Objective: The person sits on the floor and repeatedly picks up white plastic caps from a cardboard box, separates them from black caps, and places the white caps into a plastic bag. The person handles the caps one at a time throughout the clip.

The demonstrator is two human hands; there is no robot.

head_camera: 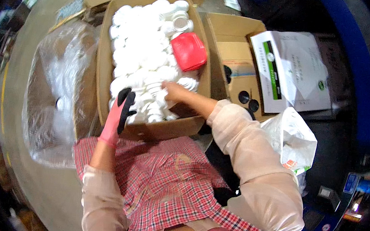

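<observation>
A deep cardboard box (pixel 106 47) stands before me, full of white round cap-like plastic pieces (pixel 135 44). Glare washes out the middle of the pile. My left hand (pixel 120 112), in a pink glove with black fingers, is over the box's near left corner, by the pieces there. Its fingers are apart and nothing shows in them. My right hand (pixel 173 92), bare and blurred, reaches into the near right part of the pile. Its fingertips are among white pieces, and whether they grip one is unclear. Beyond it, a red pouch-like item (pixel 189 52) lies on the pieces.
On the left stands a carton lined with clear plastic film (pixel 56 99). To the right, an open cardboard carton (pixel 236 55) holds black discs (pixel 244 96), beside a white printed box (pixel 296 72). A white bag (pixel 298 136) hangs or stands near my right arm.
</observation>
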